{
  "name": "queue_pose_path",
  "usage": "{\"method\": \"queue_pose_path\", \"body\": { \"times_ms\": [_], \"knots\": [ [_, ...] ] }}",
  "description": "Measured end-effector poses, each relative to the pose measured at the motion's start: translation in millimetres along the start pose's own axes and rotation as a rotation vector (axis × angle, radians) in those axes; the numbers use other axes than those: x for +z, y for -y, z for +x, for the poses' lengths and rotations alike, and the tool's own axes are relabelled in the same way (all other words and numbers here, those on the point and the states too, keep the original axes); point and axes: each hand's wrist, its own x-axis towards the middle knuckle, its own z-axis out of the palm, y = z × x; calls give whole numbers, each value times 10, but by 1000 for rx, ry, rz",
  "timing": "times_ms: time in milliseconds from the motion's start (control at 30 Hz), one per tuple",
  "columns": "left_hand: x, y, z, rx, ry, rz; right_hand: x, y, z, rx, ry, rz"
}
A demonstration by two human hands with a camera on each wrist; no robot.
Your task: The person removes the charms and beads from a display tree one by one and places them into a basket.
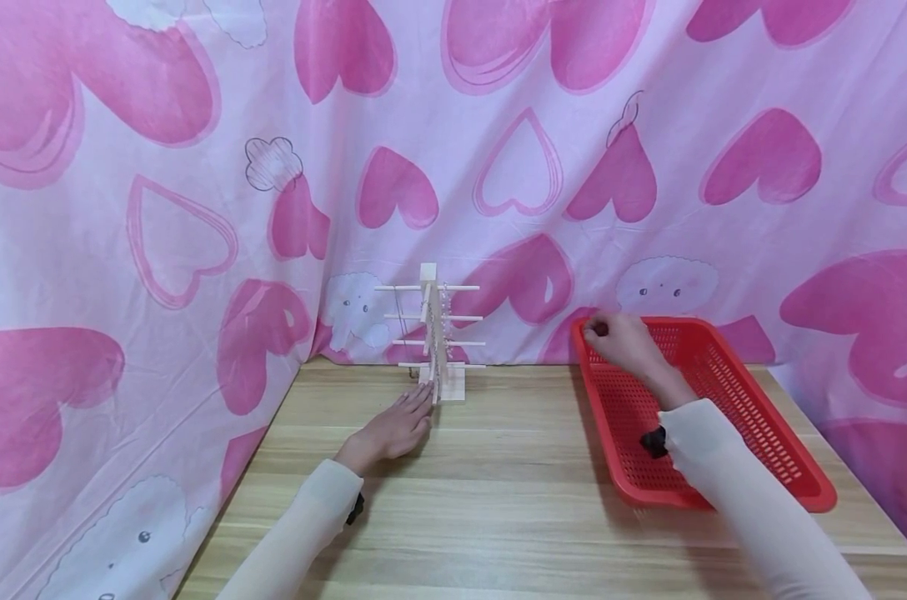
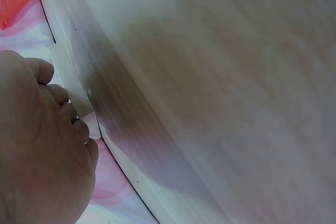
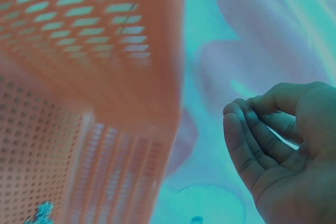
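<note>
Wooden peg stand (image 1: 439,337) standing upright near the tabletop's (image 1: 498,500) back edge, long axis vertical.
Its pegs (image 1: 468,343) are pointing left and right, thin strands (image 1: 446,310) hanging among them. The left hand (image 1: 397,425), grasping nothing, is touching its base with extended fingers. Farther right, the right hand (image 1: 628,343) is hovering by the red plastic basket's (image 1: 602,425) rim, fingertips bunching toward the thumb; whether they're gripping anything, I cannot tell.

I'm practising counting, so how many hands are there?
2. The left hand is at the foot of the stand; the right hand is by the far left corner of the basket. The wrist views show these same two.
</note>
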Motion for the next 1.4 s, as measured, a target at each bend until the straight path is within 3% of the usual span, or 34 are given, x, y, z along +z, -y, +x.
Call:
{"method": "queue_pose_path", "body": {
  "times_ms": [367, 833, 1400],
  "knots": [
    [20, 20, -2, 9, -20, -12, 81, 357, 105, -89, -63, 61],
    [29, 36, 9, -2, -9, 3, 193, 773, 189, -112, -48, 160],
    [14, 35, 19, 12, -15, -12, 401, 1242, 255, -168, -28, 207]
  ]
}}
